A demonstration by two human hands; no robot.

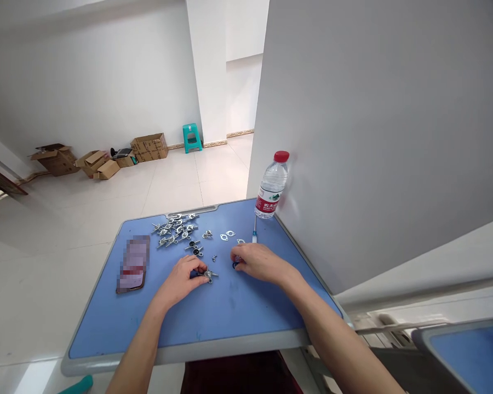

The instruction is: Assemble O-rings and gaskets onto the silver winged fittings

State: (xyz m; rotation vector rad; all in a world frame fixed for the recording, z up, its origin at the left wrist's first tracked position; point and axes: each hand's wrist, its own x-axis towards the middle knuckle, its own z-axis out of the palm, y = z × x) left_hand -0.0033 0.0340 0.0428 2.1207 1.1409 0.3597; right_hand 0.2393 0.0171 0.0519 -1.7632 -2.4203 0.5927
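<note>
On the blue tabletop (pixel 230 312), my left hand (pixel 185 278) pinches a small silver metal fitting (pixel 209 274) with thin arms sticking out. My right hand (pixel 258 261) is closed, fingertips down, around a small dark-blue piece (pixel 235 265) whose shape is mostly hidden. Just beyond the right hand lies a screwdriver (pixel 254 235), its handle partly covered. Flat oval metal plates (pixel 224 237) rest near the right fingers. Two fittings with black centres (pixel 192 244) and a few tiny screws (pixel 214 258) lie between my hands.
A pile of several silver fittings (pixel 176 230) spreads over the table's far left, beside a phone (pixel 133 265). A red-capped water bottle (pixel 272 186) stands at the far right corner, close to the grey partition (pixel 373 109). Cardboard boxes (pixel 150 148) and a green stool (pixel 191 137) line the wall.
</note>
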